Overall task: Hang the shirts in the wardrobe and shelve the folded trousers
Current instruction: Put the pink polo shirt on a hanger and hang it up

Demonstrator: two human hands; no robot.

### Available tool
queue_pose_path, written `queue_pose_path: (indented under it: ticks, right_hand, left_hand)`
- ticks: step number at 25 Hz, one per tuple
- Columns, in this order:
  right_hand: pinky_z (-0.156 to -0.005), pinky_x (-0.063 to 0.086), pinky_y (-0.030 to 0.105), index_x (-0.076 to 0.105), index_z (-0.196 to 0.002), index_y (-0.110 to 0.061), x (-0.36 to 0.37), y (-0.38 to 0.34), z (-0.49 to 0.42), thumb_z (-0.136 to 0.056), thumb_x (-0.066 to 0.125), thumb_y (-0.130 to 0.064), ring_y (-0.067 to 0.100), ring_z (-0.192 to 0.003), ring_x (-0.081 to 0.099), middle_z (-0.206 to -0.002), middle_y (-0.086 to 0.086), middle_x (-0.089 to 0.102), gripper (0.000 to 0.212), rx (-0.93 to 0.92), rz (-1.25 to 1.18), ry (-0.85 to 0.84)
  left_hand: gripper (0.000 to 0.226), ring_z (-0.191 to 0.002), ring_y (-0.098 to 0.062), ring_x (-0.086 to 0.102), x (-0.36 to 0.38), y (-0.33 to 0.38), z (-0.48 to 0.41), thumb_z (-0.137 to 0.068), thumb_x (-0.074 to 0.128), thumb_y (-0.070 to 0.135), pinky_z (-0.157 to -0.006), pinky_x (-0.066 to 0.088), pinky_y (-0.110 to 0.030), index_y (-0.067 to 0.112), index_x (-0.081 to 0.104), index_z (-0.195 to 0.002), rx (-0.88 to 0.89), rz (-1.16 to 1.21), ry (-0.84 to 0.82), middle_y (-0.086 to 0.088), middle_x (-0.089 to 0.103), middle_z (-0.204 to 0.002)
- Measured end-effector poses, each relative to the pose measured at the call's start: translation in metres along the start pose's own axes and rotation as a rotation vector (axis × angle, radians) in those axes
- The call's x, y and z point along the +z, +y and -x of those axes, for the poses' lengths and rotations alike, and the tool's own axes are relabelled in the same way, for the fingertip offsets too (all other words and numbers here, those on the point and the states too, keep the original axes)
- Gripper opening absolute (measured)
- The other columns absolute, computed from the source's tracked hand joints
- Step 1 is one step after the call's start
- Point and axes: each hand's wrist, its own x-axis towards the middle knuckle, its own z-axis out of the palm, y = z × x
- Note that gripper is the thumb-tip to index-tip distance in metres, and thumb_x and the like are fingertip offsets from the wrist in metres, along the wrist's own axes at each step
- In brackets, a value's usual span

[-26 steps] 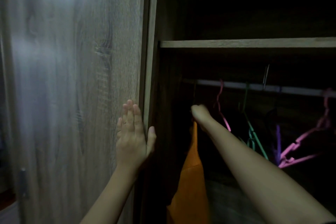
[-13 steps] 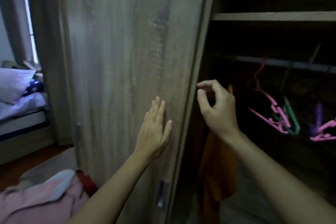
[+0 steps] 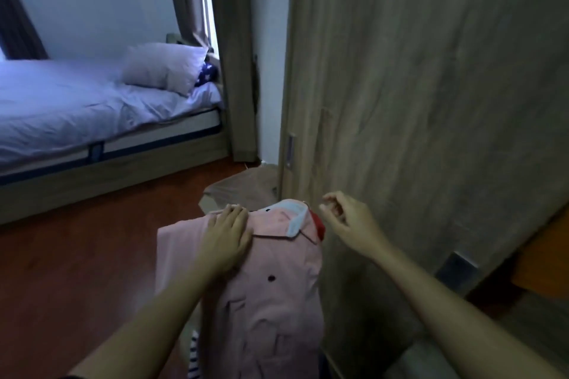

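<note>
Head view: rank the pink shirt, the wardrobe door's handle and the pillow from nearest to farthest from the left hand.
1. The pink shirt: directly under the left hand, whose fingers rest on its shoulder.
2. The handle: up and to the right, at the edge of the wardrobe door.
3. The pillow: farthest, on the bed across the room, to the left.

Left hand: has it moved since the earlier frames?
Yes. The left hand has come off the wood-grain wardrobe door, down and to its left, and now rests on the pink buttoned shirt.

pink shirt (image 3: 271,301): hem cut off below | striped cloth (image 3: 193,360): mostly hidden
</note>
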Motion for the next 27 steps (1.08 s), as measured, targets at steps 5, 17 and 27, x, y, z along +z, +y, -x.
queue_pose_path:
  ticks: [5,17,27]
  right_hand:
    - [-0.079,0.04,0.029,0.055,-0.104,-0.009,0.075,0.011,-0.041,-0.081,0.049,-0.037,0.03,-0.097,0.055,-0.104,0.013,0.058,0.037,0.184,0.135,-0.134]
    - [-0.088,0.046,0.029,0.073,-0.101,-0.011,0.1,-0.022,-0.056,-0.08,0.055,-0.006,0.032,-0.106,0.059,-0.114,0.014,0.066,0.028,0.304,0.404,-0.375]
    - [-0.077,0.029,0.007,0.069,-0.107,-0.005,-0.005,-0.138,-0.011,-0.076,0.048,0.008,0.024,-0.107,0.057,-0.115,0.012,0.064,0.039,-0.066,0.154,0.01]
  left_hand:
    - [0.073,-0.129,-0.029,0.047,0.03,-0.044,0.017,-0.097,0.003,0.051,-0.104,0.029,-0.047,0.011,0.049,-0.136,0.009,-0.133,-0.017,-0.009,0.05,-0.141]
    - [0.061,-0.138,-0.029,0.03,0.042,-0.033,0.022,-0.098,0.013,0.046,-0.113,0.013,-0.051,0.012,0.04,-0.14,-0.028,-0.129,0.085,-0.009,0.043,-0.147]
    - [0.061,-0.141,-0.025,0.02,-0.13,0.036,-0.043,-0.074,0.056,0.05,-0.11,0.013,-0.061,0.027,0.047,-0.13,0.285,0.09,-0.143,-0.003,0.029,-0.151]
